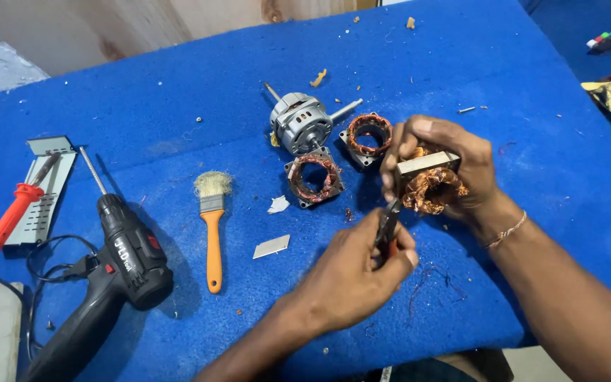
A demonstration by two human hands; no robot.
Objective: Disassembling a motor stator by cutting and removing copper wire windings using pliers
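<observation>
Copper-wound stator [431, 185] tilted in right hand [454, 166] grip, bore facing pliers [388, 225] clenched in left hand [362, 265].

A small repair workshop.
A bench covered in blue cloth [178, 106] carries a power drill [118, 262], a soldering iron [14, 212], a brush [213, 226], a stripped motor [300, 122] and copper-wound coils [313, 178].
</observation>
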